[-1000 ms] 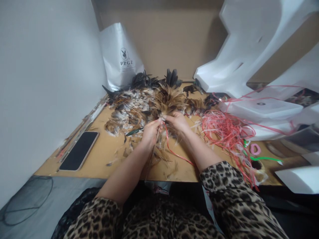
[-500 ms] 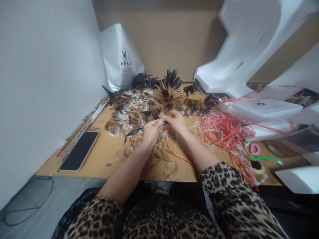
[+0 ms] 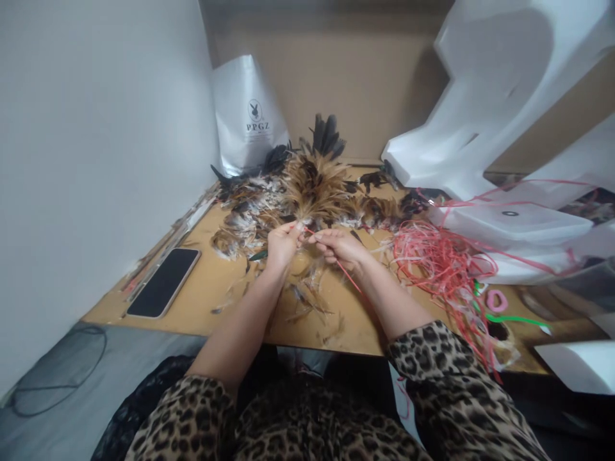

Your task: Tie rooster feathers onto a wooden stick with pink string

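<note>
Feather bunch (image 3: 317, 182) fans away from the person over the counter (image 3: 346, 333), dark tips farthest off. At its base the left hand (image 3: 282, 246) is closed in a pinch on the quill ends; just right of that base the right hand (image 3: 339, 248) holds a thin red ribbon strand (image 3: 349, 277) between curled fingers. Good handling here would mean a firm left pinch, quills kept together, and the strand held taut close to the base.

Nearer than the bunch lie loose feathers (image 3: 307, 298), which could get caught under the strand. To its near left is a smartphone (image 3: 164, 282); well to its right, a green tie (image 3: 519, 318), a pink ring (image 3: 496, 300) and a red ribbon tangle (image 3: 427, 256) that might snag the strand's tail. Heaped feathers (image 3: 250, 214) crowd its left side. Beyond it, left, stands a white PPGZ bag (image 3: 252, 131); right, a white machine (image 3: 461, 128).
</note>
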The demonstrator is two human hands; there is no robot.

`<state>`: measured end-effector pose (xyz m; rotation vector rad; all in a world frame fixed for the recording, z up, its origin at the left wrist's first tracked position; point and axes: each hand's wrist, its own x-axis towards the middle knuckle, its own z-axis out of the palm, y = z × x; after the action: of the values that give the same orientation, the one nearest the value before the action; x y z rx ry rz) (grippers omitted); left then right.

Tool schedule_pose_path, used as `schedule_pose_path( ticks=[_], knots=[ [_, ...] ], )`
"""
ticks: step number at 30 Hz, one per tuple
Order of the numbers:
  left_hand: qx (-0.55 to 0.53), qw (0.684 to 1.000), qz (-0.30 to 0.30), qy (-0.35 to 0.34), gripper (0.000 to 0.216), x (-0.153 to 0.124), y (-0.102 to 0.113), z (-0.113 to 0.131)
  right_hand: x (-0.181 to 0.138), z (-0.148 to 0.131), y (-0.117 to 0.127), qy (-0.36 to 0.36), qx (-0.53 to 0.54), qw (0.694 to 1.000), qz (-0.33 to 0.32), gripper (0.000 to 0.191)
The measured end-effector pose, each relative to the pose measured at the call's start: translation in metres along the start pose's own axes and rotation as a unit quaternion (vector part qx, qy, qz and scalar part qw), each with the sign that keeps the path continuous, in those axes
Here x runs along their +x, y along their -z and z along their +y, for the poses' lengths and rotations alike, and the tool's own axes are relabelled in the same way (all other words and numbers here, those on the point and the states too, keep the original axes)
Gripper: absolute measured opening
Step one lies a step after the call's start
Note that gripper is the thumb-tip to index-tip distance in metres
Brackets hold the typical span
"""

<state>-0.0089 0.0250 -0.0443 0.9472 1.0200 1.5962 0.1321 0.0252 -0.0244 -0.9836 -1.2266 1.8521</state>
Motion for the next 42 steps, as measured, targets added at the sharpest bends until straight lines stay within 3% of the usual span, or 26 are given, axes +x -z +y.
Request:
schedule_pose_path(
  ticks=[6,11,14,18,21,25,28,31,33,35,36,38,40,42],
  knots=[
    [0.214,0.971,-0.009,-0.107,0.017,-0.003,0.011,0.001,-0.006,-0.004,-0.007,0.026,-0.061,0.997,0.044,0.027],
    [0.407,0.879,-0.057,-0.243,0.023,-0.009,0.017,0.012,-0.008,-0.005,-0.017,0.139,-0.219,0.964,0.064,0.02],
    [0.496,0.827,-0.115,-0.238,0.024,-0.017,0.024,0.026,-0.017,-0.016,-0.018,0.199,-0.392,0.896,0.061,0.022],
    [0.563,0.762,-0.212,-0.238,0.025,-0.035,0.031,0.05,-0.03,-0.049,-0.014,0.279,-0.587,0.759,0.036,0.017],
    [0.549,0.741,-0.275,-0.272,0.029,-0.05,0.032,0.071,-0.03,-0.075,-0.011,0.313,-0.632,0.708,-0.01,0.011],
    [0.509,0.758,-0.292,-0.285,0.029,-0.057,0.032,0.093,-0.021,-0.089,-0.018,0.309,-0.633,0.709,-0.015,0.013],
    [0.506,0.748,-0.321,-0.284,0.032,-0.055,0.035,0.102,-0.015,-0.09,-0.029,0.31,-0.624,0.717,-0.014,0.014],
    [0.533,0.72,-0.346,-0.279,0.027,-0.055,0.041,0.113,-0.012,-0.091,-0.031,0.281,-0.592,0.755,-0.018,0.017],
    [0.548,0.712,-0.348,-0.268,0.022,-0.056,0.047,0.125,-0.011,-0.095,-0.018,0.253,-0.552,0.794,-0.01,0.02],
    [0.536,0.73,-0.35,-0.241,0.015,-0.057,0.056,0.141,-0.012,-0.098,0.005,0.231,-0.504,0.832,0.016,0.024],
    [0.513,0.753,-0.348,-0.219,0.009,-0.058,0.061,0.149,-0.013,-0.098,0.019,0.223,-0.478,0.849,0.034,0.027],
    [0.435,0.83,-0.311,-0.159,0.005,-0.057,0.071,0.161,-0.018,-0.093,0.047,0.202,-0.422,0.881,0.069,0.03],
    [0.313,0.917,-0.234,-0.084,0.013,-0.054,0.081,0.165,-0.026,-0.081,0.067,0.173,-0.386,0.904,0.059,0.028],
    [0.186,0.966,-0.182,0.011,0.013,-0.05,0.087,0.161,-0.039,-0.064,0.076,0.143,-0.386,0.91,0.045,0.03]
  ],
)
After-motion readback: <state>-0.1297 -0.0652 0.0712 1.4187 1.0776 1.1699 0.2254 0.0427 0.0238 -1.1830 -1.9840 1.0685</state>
